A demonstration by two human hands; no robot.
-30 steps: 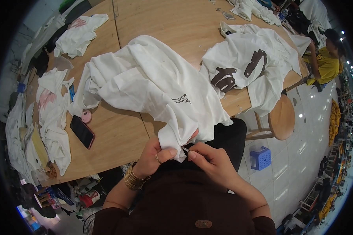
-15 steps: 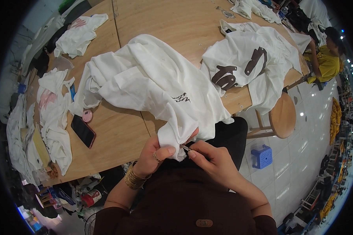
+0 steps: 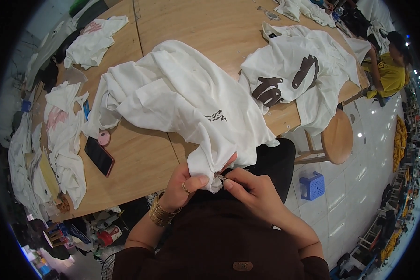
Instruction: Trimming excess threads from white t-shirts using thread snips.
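A white garment [image 3: 172, 88] with small dark lettering spreads over the table's near edge, one end bunched toward me. My left hand [image 3: 183, 184], with a ring and gold bangles on its side, is closed on that end and holds its edge turned open. Between the thumb and fingers of my right hand [image 3: 251, 187] is a small slim metal tool [image 3: 222, 178], its tip at the cloth's edge. The tool's exact kind is too small to make out. Some fingers of both hands are hidden by cloth or by the hands themselves.
Another white garment [image 3: 284, 67] with dark brown patches lies to the right. White pieces with red marks [image 3: 60, 126], a phone [image 3: 99, 156] and a pink round object [image 3: 104, 137] lie left. A wooden stool [image 3: 337, 137], a blue plastic stool [image 3: 311, 185] and a person in yellow [image 3: 390, 77] are rightward.
The tool's tip has shifted slightly at the cloth's edge. Both hands stay almost where they were, and the garment keeps its place.
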